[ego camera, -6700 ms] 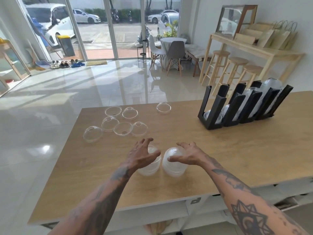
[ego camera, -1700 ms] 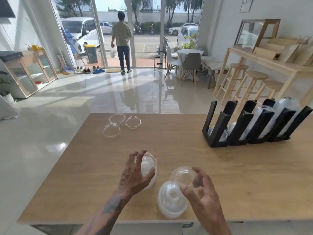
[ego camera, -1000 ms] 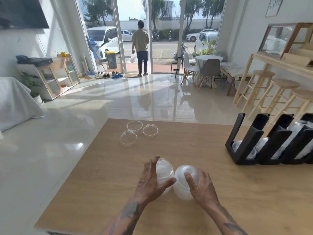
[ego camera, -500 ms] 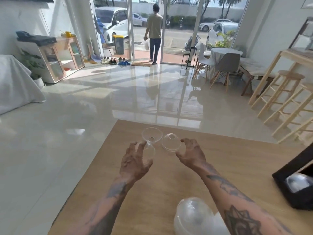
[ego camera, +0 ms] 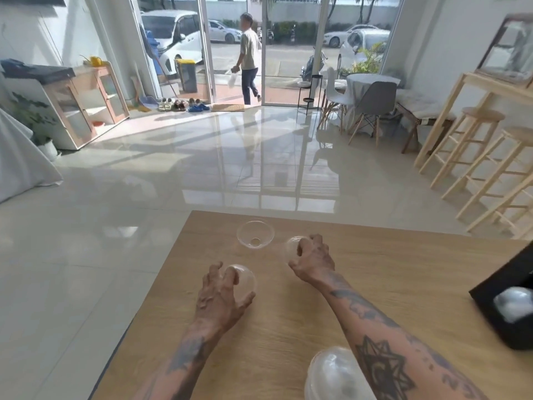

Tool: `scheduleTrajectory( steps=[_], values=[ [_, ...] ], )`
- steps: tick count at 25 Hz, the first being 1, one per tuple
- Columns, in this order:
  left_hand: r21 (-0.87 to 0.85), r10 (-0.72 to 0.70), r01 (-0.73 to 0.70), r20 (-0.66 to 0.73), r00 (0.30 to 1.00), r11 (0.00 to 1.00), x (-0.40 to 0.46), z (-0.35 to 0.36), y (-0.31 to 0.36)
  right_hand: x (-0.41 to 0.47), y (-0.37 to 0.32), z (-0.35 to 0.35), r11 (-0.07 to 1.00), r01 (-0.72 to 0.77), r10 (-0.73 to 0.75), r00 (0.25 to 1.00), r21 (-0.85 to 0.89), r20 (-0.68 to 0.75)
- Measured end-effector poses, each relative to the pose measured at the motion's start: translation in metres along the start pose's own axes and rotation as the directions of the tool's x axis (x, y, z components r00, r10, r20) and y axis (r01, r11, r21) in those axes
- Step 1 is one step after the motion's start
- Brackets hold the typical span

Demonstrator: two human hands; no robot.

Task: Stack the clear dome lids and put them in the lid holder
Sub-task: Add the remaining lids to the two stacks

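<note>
My left hand [ego camera: 220, 295] curls over a clear dome lid [ego camera: 243, 280] sitting rim-down on the bench [ego camera: 389, 264], fingertips on its smooth rounded top and thumb spread against its side. My right hand [ego camera: 313, 259] grips a second lid [ego camera: 291, 246] farther out, fingers bent round its thin glossy shell. Between them and a little beyond, a third lid [ego camera: 255, 234] lies upturned like a shallow bowl, its small round hole showing at the bottom. Close to me, at the lower edge of view beside my right forearm, stands a stack [ego camera: 331, 375] of nested lids, cloudier where the plastic layers overlap.

The bench is pale wood with fine straight grain and a matt finish. At its right edge the black, square-cornered lid holder [ego camera: 501, 301] shows only a corner, with a blurred pale dome inside it.

Past the bench lies glossy cream floor tile [ego camera: 173, 168], wooden stools [ego camera: 476, 134] on the right, and a person [ego camera: 249, 57] walking at the open glass door.
</note>
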State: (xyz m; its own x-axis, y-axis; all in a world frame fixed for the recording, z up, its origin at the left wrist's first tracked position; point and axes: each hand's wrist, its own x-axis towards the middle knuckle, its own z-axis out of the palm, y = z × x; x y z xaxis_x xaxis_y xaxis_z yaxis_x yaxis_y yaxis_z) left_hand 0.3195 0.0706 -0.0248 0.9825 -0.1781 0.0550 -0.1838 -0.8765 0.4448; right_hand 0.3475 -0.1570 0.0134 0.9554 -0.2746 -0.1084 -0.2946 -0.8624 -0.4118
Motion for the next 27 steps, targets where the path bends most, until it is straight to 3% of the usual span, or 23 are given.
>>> scheduleTrajectory(
  steps=[5, 10, 14, 21, 24, 27],
  values=[
    [-0.091, 0.066, -0.072, -0.071, 0.995, 0.993, -0.044, -0.028, 0.036, -0.060, 0.029, -0.065, 0.993, 0.017, -0.004, 0.994, 0.121, -0.107],
    [-0.234, 0.154, -0.171, -0.091, 0.984, 0.957, -0.096, -0.055, 0.116, -0.147, 0.077, -0.135, 0.985, 0.020, 0.000, 0.994, 0.174, -0.110],
    [-0.231, 0.255, -0.252, -0.016, 0.967, 0.940, -0.134, -0.049, 0.163, -0.217, 0.111, -0.155, 0.987, -0.011, 0.011, 1.000, 0.160, 0.001],
    [-0.152, 0.141, -0.113, 0.194, 0.971, 0.982, -0.171, -0.001, 0.168, -0.261, 0.136, -0.090, 0.997, -0.006, -0.007, 0.984, 0.072, 0.177],
    [-0.198, 0.155, -0.122, 0.162, 0.974, 0.973, -0.170, 0.000, 0.159, -0.253, 0.136, -0.095, 0.995, -0.059, 0.039, 0.971, 0.076, 0.236],
    [-0.332, 0.145, -0.133, 0.011, 0.989, 0.934, -0.143, -0.013, 0.149, -0.233, 0.131, -0.113, 0.993, -0.113, 0.099, 0.934, 0.020, 0.343]
  ],
)
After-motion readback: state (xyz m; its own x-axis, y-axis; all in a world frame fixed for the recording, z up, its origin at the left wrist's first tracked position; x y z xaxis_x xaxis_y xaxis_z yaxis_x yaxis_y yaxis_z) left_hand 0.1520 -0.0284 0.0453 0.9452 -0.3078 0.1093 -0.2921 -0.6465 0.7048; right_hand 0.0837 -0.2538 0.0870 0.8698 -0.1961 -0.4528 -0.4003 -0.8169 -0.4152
